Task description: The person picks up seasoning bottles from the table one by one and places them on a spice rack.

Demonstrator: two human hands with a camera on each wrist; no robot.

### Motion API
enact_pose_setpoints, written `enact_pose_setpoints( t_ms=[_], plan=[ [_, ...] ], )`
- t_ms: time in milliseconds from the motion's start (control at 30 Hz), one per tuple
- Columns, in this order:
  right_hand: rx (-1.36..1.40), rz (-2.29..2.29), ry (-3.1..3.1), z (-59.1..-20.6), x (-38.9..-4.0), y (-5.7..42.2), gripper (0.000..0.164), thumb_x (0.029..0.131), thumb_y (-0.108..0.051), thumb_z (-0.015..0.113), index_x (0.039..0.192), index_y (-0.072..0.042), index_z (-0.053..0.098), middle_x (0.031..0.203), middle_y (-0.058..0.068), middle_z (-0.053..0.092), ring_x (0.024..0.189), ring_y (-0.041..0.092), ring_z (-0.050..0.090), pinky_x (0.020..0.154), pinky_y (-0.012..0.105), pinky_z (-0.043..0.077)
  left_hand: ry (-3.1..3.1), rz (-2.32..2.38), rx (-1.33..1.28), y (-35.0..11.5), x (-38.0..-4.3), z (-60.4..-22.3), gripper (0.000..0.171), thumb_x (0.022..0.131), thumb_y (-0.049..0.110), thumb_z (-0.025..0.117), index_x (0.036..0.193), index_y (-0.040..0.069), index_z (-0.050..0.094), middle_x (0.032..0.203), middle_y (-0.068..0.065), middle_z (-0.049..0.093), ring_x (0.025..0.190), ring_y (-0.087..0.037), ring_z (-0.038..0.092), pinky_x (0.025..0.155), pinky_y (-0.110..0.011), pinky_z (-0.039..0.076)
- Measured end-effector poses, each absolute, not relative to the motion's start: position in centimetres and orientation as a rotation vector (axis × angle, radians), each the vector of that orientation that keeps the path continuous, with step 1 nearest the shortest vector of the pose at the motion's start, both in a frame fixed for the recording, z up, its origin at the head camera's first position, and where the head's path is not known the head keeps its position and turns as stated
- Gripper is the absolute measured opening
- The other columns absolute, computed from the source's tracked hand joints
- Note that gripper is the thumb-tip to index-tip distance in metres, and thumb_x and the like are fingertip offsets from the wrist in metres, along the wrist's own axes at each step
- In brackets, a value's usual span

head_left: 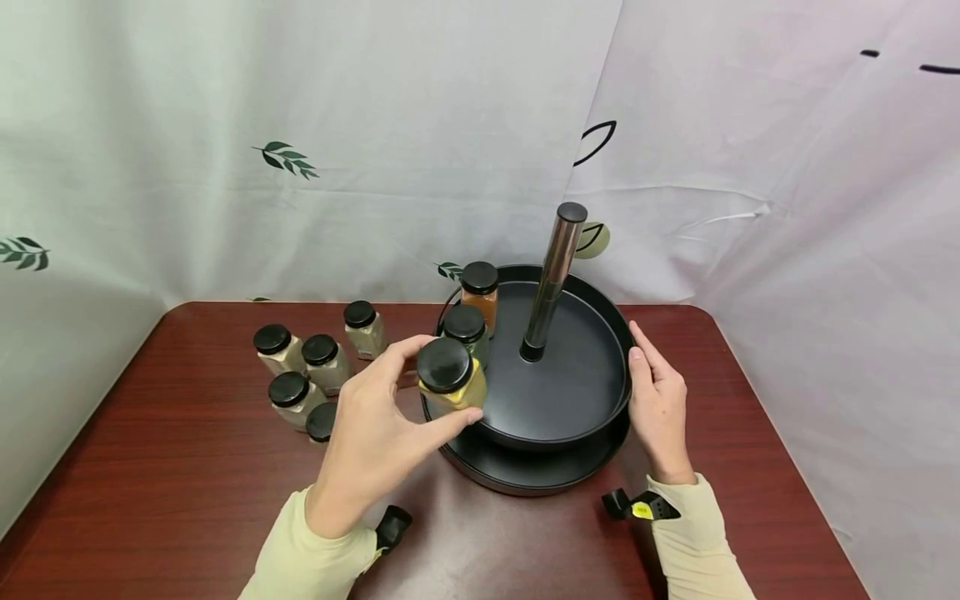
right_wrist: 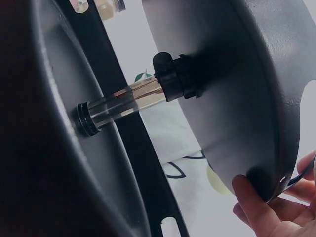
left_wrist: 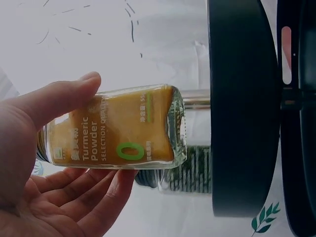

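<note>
My left hand [head_left: 371, 433] holds a square glass jar of turmeric powder [left_wrist: 113, 128] between thumb and fingers. Its black lid faces up in the head view, and its base is just above the left part of a round black upper tray [head_left: 577, 392]. Standing in that tray are a jar of orange-brown spice [head_left: 487, 308] and a black-lidded jar of dark green flakes [left_wrist: 187, 170]. At the tray's right edge, my right hand [head_left: 660, 404] grips the rim, the thumb [right_wrist: 254, 202] against the underside in the right wrist view.
A wider lower tray [head_left: 525, 482] rests on the brown table [head_left: 187, 500], joined to the upper one by a clear tube [right_wrist: 128, 103]. From the upper tray rises a tall post [head_left: 551, 283]. Several pale-filled jars [head_left: 327, 367] cluster at left. A white curtain [head_left: 375, 125] hangs behind.
</note>
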State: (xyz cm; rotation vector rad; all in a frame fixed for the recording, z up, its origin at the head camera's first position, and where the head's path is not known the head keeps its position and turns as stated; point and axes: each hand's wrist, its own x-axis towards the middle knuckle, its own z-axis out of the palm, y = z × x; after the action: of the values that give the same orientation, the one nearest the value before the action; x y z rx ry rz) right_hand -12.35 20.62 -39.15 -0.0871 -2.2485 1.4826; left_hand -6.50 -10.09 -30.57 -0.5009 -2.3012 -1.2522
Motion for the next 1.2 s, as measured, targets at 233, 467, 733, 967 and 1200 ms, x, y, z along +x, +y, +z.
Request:
enact_pose_setpoints(
  t_ms=[233,467,733,967,1200],
  plan=[
    [-0.086,1.489,-2.246,-39.4,-12.5,20.6,0.036,0.107,-0.018,0.051,0.142,-0.022,0.059,0.142,-0.006,0.058,0.132,0.011,0.05,0.104,0.014,0.035,-2.293,-1.211,-0.544,-8.8,-6.9,-30.8,0.077,0.061,0.026,0.099,0.126,0.009,0.062,0.101,0.006,0.07,0.088,-0.005,0.066,0.073,-0.024,0.053],
    [-0.077,1.484,-2.245,-39.3,-12.3,20.6,0.036,0.107,-0.021,0.05,0.142,-0.023,0.059,0.142,-0.005,0.058,0.132,0.01,0.05,0.104,0.015,0.036,-2.298,-1.191,-0.573,-7.6,-7.4,-31.3,0.075,0.063,0.025,0.098,0.126,0.005,0.062,0.106,0.002,0.071,0.088,-0.009,0.066,0.075,-0.032,0.056],
    [-0.076,1.49,-2.242,-39.2,-12.2,20.6,0.036,0.107,-0.022,0.05,0.142,-0.024,0.059,0.142,-0.005,0.058,0.132,0.007,0.05,0.105,0.016,0.037,-2.313,-1.18,-0.581,-6.8,-7.5,-32.0,0.073,0.065,0.025,0.097,0.125,0.003,0.062,0.112,-0.003,0.07,0.09,-0.01,0.067,0.074,-0.031,0.056],
    [-0.076,1.487,-2.242,-39.2,-12.3,20.6,0.036,0.107,-0.02,0.05,0.142,-0.023,0.059,0.143,-0.003,0.057,0.132,0.01,0.051,0.104,0.015,0.037,-2.347,-1.161,-0.571,-6.3,-7.6,-32.5,0.071,0.066,0.026,0.096,0.125,0.005,0.063,0.112,-0.002,0.07,0.09,-0.009,0.067,0.075,-0.029,0.056],
    [-0.077,1.479,-2.234,-39.5,-12.4,20.7,0.035,0.107,-0.024,0.05,0.141,-0.025,0.06,0.142,-0.006,0.058,0.131,0.005,0.051,0.105,0.017,0.038,-2.383,-1.14,-0.545,-6.1,-7.6,-32.9,0.068,0.067,0.025,0.096,0.125,0.006,0.064,0.111,-0.001,0.07,0.091,-0.009,0.067,0.077,-0.029,0.056]
  ],
)
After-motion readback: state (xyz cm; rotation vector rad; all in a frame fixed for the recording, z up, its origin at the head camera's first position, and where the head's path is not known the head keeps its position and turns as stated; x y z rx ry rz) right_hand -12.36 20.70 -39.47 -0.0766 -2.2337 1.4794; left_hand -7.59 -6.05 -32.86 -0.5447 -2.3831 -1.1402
